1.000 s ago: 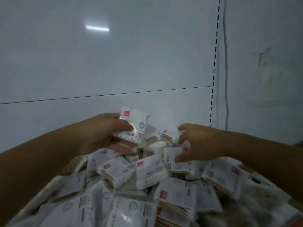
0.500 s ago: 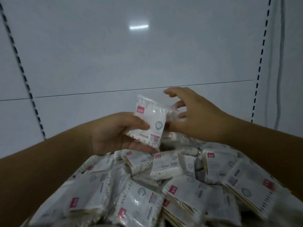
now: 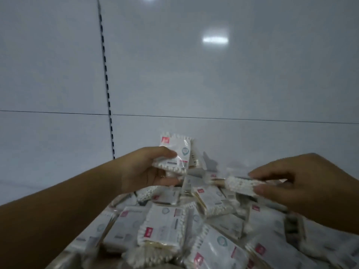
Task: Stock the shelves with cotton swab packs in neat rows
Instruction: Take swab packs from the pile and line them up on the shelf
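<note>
A: Left hand point(image 3: 147, 171), quick?

B: Gripping a small stack of packs point(image 3: 175, 152), thumb across the front. The stack is upright with its printed face to camera, above the loose heap point(image 3: 165, 228)

A: Right hand point(image 3: 310, 189)?

B: Pinching a single pack point(image 3: 240, 184) between thumb and fingers. It's held flat, long axis running left-right, cotton-tip end pointing at the left hand

A: Key relation?

B: The single pack is right of the stack, a bit lower, apart, not touching. The right hand is the nearer one to it, obviously. My guess is it goes leftward and has to tip upright to sit flush with the stack

A: Any rows yet?

B: Can't see any, only the white back panel point(image 3: 194, 74) and slotted upright point(image 3: 105, 78) behind
</note>
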Available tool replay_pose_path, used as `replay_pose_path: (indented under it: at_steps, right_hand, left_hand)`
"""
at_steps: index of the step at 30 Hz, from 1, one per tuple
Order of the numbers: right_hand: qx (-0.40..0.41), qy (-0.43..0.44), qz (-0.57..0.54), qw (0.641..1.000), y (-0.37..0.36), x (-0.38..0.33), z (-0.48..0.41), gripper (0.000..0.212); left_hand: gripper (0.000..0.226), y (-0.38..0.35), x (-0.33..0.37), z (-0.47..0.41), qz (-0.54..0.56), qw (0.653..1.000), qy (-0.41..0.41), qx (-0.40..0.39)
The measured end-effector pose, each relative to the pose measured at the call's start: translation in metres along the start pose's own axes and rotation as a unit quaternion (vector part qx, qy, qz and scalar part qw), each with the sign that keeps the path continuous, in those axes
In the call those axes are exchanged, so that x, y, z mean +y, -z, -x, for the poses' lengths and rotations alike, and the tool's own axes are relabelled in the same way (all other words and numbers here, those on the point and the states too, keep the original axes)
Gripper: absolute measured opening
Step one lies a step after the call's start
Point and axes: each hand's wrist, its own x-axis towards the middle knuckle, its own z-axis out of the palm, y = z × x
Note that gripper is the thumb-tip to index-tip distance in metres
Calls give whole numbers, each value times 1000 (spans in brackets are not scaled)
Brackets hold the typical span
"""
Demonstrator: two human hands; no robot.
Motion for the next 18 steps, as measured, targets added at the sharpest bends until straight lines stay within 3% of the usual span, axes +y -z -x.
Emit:
replay_pose_path:
  at_steps: [2,4,8,11,14,18]
  right_hand:
    - [102,36,-76,991,3,-35,-12,22]
    - [142,113,-93,979,-8,-81,-32,28]
    - [164,276,21,947,-74,-183,-82,21]
    - [118,368,103,917,-131,-250,-121,25]
    - [48,417,63,905,-178,-312,-150,25]
    - [-26,428,-35,903,-235,-386,-174,32]
  left_hand:
    - [51,21,4,15,30,1000,-6,-2]
    - [51,45,8,35,47,999,-17,2]
    - [55,112,15,84,82,994,-71,8]
    - [60,177,13,129,117,985,-128,-2]
    - [49,244,4,178,106,981,-159,44]
    - [55,320,-16,238,111,969,-151,159]
